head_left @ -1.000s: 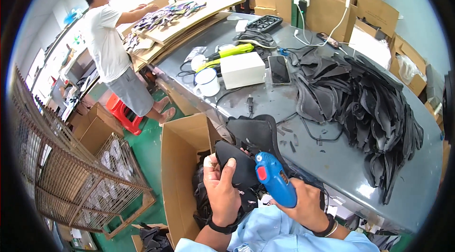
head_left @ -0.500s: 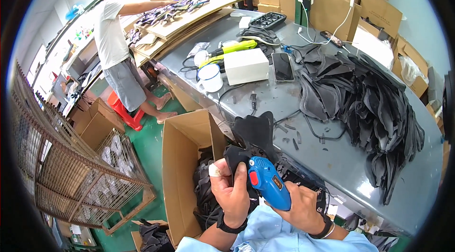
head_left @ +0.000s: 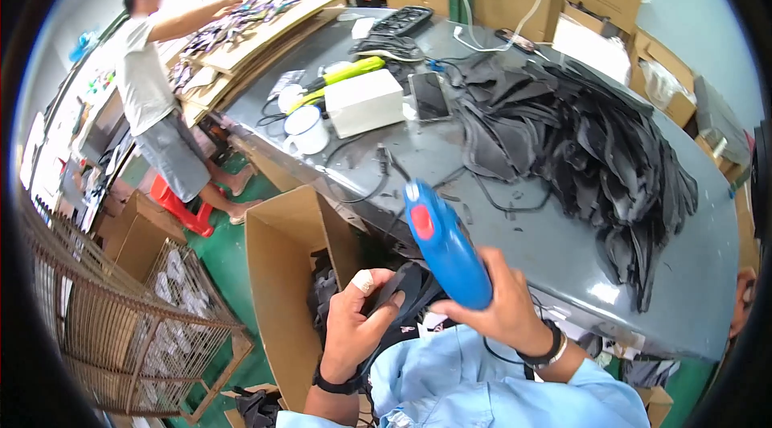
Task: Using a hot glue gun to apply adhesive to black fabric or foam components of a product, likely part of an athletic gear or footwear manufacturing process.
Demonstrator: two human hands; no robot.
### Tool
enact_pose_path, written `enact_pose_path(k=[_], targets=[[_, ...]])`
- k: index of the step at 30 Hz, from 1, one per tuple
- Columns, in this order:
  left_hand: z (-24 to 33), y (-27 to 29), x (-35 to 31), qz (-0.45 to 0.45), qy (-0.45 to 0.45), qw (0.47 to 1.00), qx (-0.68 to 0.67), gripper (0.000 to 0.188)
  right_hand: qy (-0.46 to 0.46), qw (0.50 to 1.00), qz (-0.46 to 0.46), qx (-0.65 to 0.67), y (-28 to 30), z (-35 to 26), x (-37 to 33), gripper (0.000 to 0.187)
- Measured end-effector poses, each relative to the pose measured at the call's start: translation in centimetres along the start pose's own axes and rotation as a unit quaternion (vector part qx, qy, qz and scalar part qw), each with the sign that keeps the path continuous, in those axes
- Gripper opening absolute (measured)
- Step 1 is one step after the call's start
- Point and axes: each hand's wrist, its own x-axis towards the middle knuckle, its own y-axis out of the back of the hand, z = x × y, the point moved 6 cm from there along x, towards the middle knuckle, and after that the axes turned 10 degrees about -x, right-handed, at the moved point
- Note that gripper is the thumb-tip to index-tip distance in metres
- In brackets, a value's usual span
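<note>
My right hand (head_left: 512, 309) is wrapped round the lower end of a blue handheld power tool (head_left: 452, 251) with a red button. The tool points up and away from me, above the table's near edge; its working tip is hard to make out. Lower and to the left, my left hand (head_left: 351, 330) pinches a black padded fabric piece (head_left: 408, 286) between thumb and fingers. A pale wrap covers one of its fingertips. Tool and piece are apart. Beside my left hand, an open cardboard carton (head_left: 275, 275) holds more black pieces (head_left: 320, 281).
On the grey table (head_left: 563, 267) lie a large heap of black pieces (head_left: 583, 134), a white box (head_left: 364, 103), a phone (head_left: 430, 96), a white mug (head_left: 306, 129), cables and dark scraps. A wire cage (head_left: 121, 307) stands at left. Another person (head_left: 149, 74) works at a far table.
My left hand has brought the black piece down toward my lap, away from the tool. The tool has swung up, clear of the piece. My view has shifted to the right.
</note>
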Motion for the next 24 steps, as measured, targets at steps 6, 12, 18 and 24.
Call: enact_pose_path(k=[6, 12, 18, 24], targets=[[3.6, -2.2, -1.3, 0.142, -0.377, 0.904, 0.143, 0.020, -0.097, 0.982, -0.028, 0.160, 0.8, 2.1, 1.9, 0.051], [-5.0, -8.6, -4.9, -0.189, 0.008, 0.950, -0.248, 0.025, -0.095, 0.947, 0.013, 0.308, 1.0, 2.0, 2.0, 0.045], [-2.0, -6.5, 0.1, -0.024, -0.063, 0.864, -0.498, 0.050, -0.051, 0.970, -0.013, 0.235, 1.4, 0.5, 1.8, 0.061], [2.8, -2.3, 1.7, 0.080, -0.234, 0.815, -0.524, 0.045, 0.079, 0.995, 0.058, -0.025, -0.1, -1.6, -1.1, 0.067]])
